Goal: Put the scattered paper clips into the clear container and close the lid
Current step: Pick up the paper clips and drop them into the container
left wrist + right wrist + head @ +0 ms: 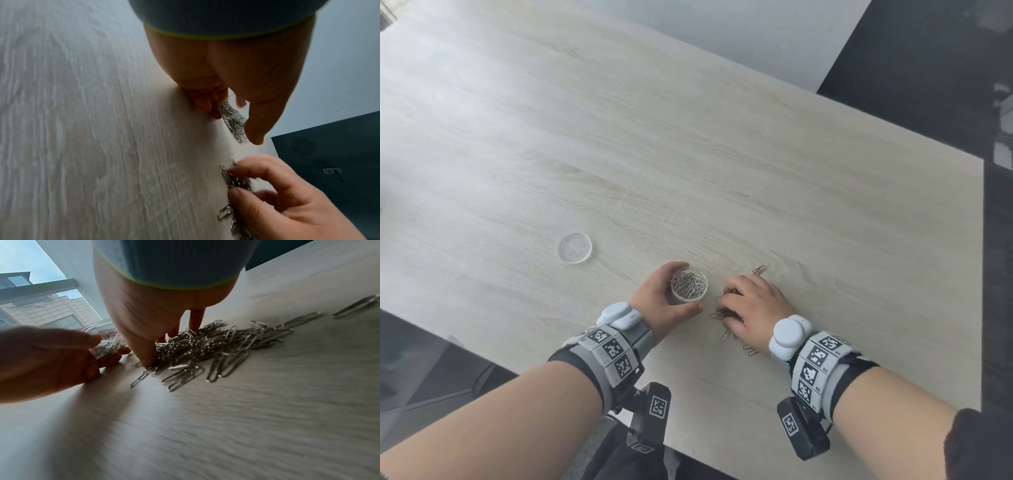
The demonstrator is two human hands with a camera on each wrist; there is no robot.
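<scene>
Left hand: the left hand point(659, 301) is wrapped round the small clear round plastic container point(689, 286), thumb on the near side and fingers point(205, 104) curled behind the far wall, holding it upright on the pale wood-grain table point(688, 154).
Container: it stands near the front edge of the table, open at the top and already partly filled with a tangle of silver wire clips, seen through its wall in both wrist views.
Right hand: the right hand point(751, 308) is just beside the container, palm down over the heap of loose silver metal paper clips point(205, 345); its thumb and fingertips point(144, 356) are drawn together and dug into the near end of the heap, pinching a clump of clips.
Paper clips: the heap lies on the table under and around the right hand, with a few strays trailing away from it, some toward the table's front edge and a couple beyond the knuckles on the far side.
Lid: the round clear plastic lid point(575, 247) lies flat on the table to the left of the container, well apart from both hands.
Wrists: each forearm wears a grey band point(609, 349) set with black-and-white square markers.
</scene>
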